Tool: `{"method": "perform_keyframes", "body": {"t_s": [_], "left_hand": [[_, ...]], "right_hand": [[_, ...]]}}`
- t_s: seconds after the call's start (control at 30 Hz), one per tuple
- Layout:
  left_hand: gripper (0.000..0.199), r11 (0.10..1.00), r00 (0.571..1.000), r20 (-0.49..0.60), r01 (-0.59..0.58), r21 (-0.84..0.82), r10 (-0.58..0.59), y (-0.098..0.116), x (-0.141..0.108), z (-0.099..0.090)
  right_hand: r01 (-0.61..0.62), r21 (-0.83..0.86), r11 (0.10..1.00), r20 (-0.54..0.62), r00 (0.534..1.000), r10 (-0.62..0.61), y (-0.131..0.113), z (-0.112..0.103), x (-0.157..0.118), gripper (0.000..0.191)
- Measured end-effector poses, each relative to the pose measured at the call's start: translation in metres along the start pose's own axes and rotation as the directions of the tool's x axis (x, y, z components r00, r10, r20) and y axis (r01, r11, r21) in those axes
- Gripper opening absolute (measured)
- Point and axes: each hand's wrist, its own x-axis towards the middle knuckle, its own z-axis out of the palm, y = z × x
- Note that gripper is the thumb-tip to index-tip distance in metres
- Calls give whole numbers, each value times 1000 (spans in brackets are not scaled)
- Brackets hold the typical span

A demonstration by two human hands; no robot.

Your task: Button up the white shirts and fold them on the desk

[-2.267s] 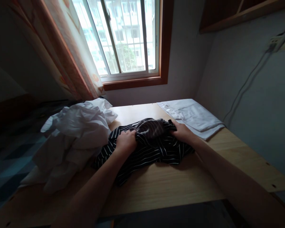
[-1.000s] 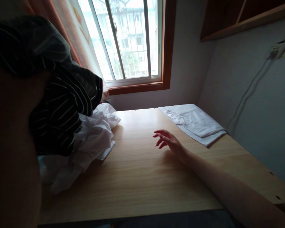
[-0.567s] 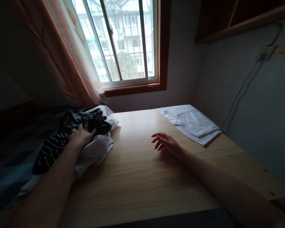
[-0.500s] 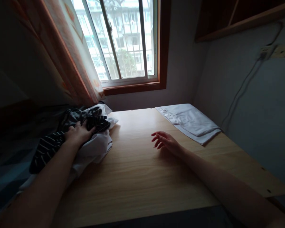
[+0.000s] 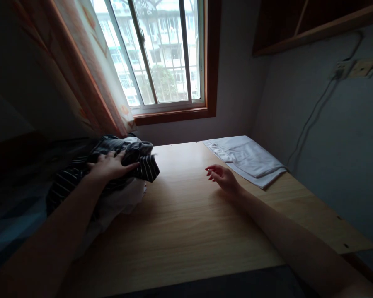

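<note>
My left hand lies on a black garment with white stripes, its fingers spread over the bunched cloth and the thumb pointing right. Under that garment is white cloth, partly hidden. My right hand hovers above the wooden table, to the right of its middle. Its fingers are half curled and slightly apart, with nothing in them. A folded white garment lies flat at the table's far right, beyond the right hand.
A window with an orange patterned curtain is behind the table. Along the right wall, a cable hangs from a socket below a wooden shelf. Checked fabric lies at the left.
The striped garment has shifted right and up under my left hand, and a striped flap now sticks out over the table. My right hand has moved slightly right, its fingers more curled.
</note>
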Motion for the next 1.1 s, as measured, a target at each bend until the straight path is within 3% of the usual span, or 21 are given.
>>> {"method": "perform_keyframes", "body": {"t_s": [0.07, 0.17, 0.27, 0.37, 0.47, 0.57, 0.7, 0.87, 1.0, 1.1], "left_hand": [[100, 999, 1000, 8, 1, -39, -1, 6, -3, 17], [101, 997, 988, -153, -2, -81, -10, 6, -8, 33], [94, 996, 982, -188, 12, -91, -29, -1, -11, 34], [90, 996, 996, -87, 18, -82, -25, -12, -8, 30], [87, 999, 999, -33, -35, -32, 34, -27, -1, 29], [83, 996, 995, -45, -91, 14, 92, -42, 3, 32], [83, 991, 986, -104, -131, 33, 134, -50, -3, 36], [92, 995, 968, -235, -97, -26, 88, -38, -17, 28], [92, 993, 940, -329, -108, -55, 84, -24, -26, 18], [91, 991, 916, -392, -119, -57, 87, -13, -33, 12]], "right_hand": [[44, -293, 955, -105, 991, -78, 4, -15, 5, 24], [-64, -709, 702, -209, 970, -123, 14, -44, 12, 33], [-291, -836, 466, -339, 941, -21, 29, -71, 12, 46], [-429, -822, 374, -413, 902, 125, 43, -87, 10, 44], [-490, -798, 350, -450, 872, 193, 50, -91, 10, 31], [-510, -792, 336, -483, 860, 167, 51, -89, 11, 27], [-464, -832, 306, -444, 886, 136, 46, -84, 12, 27], [-344, -904, 254, -311, 937, 159, 39, -93, 14, 27], [-187, -898, 399, -159, 982, 101, 41, -111, 14, 24], [-161, -812, 561, -181, 983, 20, 40, -120, 11, 23]]}}
